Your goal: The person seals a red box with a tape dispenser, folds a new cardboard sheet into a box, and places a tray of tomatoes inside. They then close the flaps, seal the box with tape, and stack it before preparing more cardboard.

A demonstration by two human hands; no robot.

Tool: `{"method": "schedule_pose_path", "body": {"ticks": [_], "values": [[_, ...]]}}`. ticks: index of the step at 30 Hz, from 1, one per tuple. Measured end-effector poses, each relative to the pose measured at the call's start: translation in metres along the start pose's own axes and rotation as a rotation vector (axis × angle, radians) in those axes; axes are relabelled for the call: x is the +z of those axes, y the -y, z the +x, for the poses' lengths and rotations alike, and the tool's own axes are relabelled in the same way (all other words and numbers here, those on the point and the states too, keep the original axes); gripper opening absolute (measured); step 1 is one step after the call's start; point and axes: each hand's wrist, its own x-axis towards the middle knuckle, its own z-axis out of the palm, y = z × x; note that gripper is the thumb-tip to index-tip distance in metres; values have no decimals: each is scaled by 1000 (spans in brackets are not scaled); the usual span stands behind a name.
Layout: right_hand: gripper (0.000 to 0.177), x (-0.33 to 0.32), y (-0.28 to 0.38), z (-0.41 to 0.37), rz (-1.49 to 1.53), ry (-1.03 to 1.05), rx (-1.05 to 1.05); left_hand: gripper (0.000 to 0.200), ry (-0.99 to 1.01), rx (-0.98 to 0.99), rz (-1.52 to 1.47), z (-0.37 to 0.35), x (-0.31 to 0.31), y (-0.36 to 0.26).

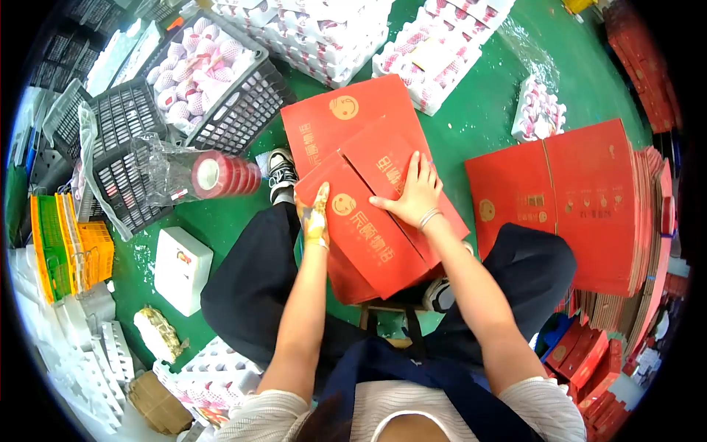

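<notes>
**Red carton on lap: count of items and hand positions**

Red carton (372, 214): 1 unit, resting on the lap of a seated person, between the knees, over the green floor (479, 110). 3 flaps are seen: 1 stands open on the far side and 2 are folded across the top, overlapping. 2 round yellow logos are counted on it.

Right hand (416, 193): laid flat on the upper folded flap, fingers spread and extended, nothing grasped.

Left hand (315, 214): set against the left edge of the lower flap, fingers nearly straight and pointing away. Whether the edge is gripped cannot be told.

Surroundings, counted:
- 1 stack of flat red cartons (589, 199), just right of the right knee.
- 1 sleeve of red tape rolls (221, 175) in clear wrap, left of the carton; roll count not resolved.
- 1 black crate (247, 110) filled with netted fruit, at upper left.
- 1 white foam box (182, 269) on the floor by the left knee.
- 2 shoes are visible, 1 (281, 173) beyond the carton.
</notes>
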Motion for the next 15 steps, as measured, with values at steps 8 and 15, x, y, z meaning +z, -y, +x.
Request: {"method": "schedule_pose_path", "body": {"ticks": [8,15], "values": [[134,2,-15,103,340,396,-295,69,-114,-9,114,-9,18,-15],[124,-10,19,85,31,352,-208,57,-75,-67,-128,-5,8,-8]]}}
